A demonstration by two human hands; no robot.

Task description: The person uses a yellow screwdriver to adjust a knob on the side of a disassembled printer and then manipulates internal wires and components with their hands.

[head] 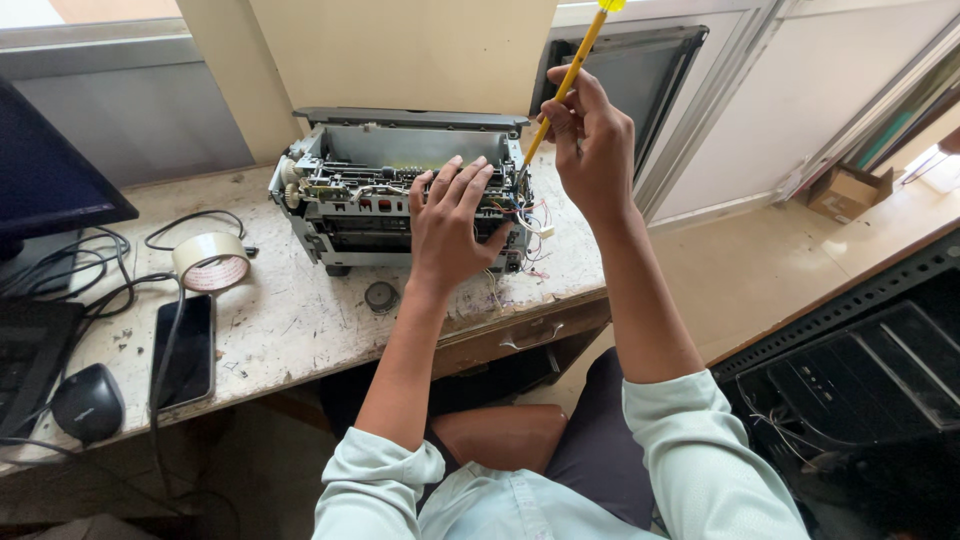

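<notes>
Worn desk [300, 330], opened printer [400, 195], yellow screwdriver [570, 75]

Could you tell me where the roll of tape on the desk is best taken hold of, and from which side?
The roll of tape lies tilted near the desk's left part, its open core showing. Probably best from above, with a grip across the ring wall, one finger in the core. A black cable runs at its near-left side, so come from the right.

Opened grey printer [400, 205] on desk, yellow screwdriver [570, 75] upright.
</notes>
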